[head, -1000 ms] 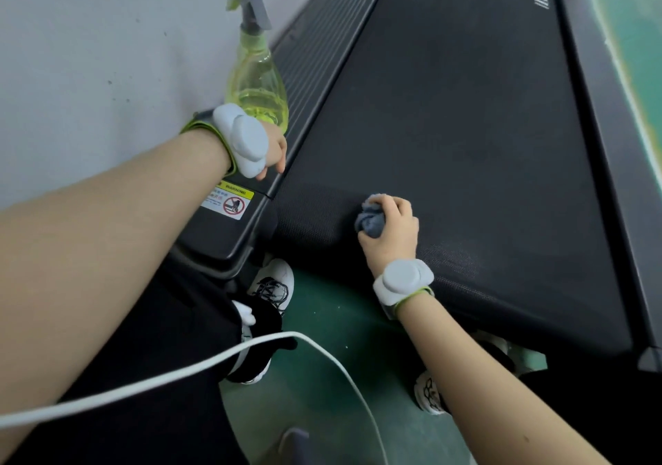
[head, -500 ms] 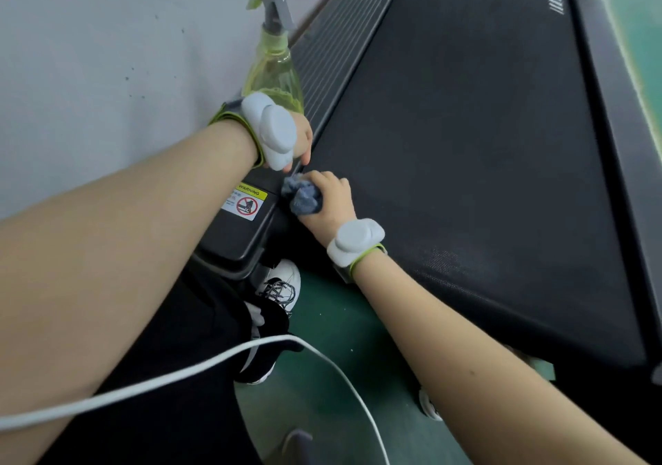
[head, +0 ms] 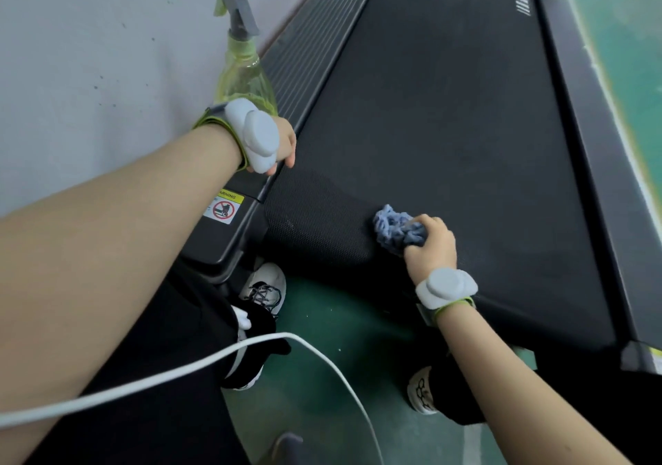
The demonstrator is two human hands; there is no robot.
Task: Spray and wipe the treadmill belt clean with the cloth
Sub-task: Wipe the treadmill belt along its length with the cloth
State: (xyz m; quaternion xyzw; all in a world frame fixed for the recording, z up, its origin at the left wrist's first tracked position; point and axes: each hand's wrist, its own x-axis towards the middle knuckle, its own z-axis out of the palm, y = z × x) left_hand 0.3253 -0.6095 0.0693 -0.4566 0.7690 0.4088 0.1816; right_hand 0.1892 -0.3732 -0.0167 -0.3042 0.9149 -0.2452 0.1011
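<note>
1. While the right hand presses the cloth onto the treadmill belt close to its near end, the fingers curl tight round the bunched fabric and clamp it. The thumb is not visible.
2. Cloth: blue-grey, looped pile, crumpled into a wad. Judged soft, light and fully compliant, with no fixed grasp point. A bunched hold from above suits scrubbing; a flatter palm would lay more fabric on the belt.
3. Belt: black, matte, finely textured. Judged firm under pressure but possibly free to creep lengthwise, so crosswise strokes probably drag it less.
4. Left hand holds the spray bottle by its lower body, roughly upright, over the left side rail. A wrist unit hides most of the grip; the fingers that show are curled.
5. Bottle: translucent yellow-green with a grey trigger head. Judged light plastic, perhaps slick if wet; liquid level unreadable. Spraying calls for a hold at neck and trigger.
6. White cable crosses the lap, well apart from both hands.
</note>
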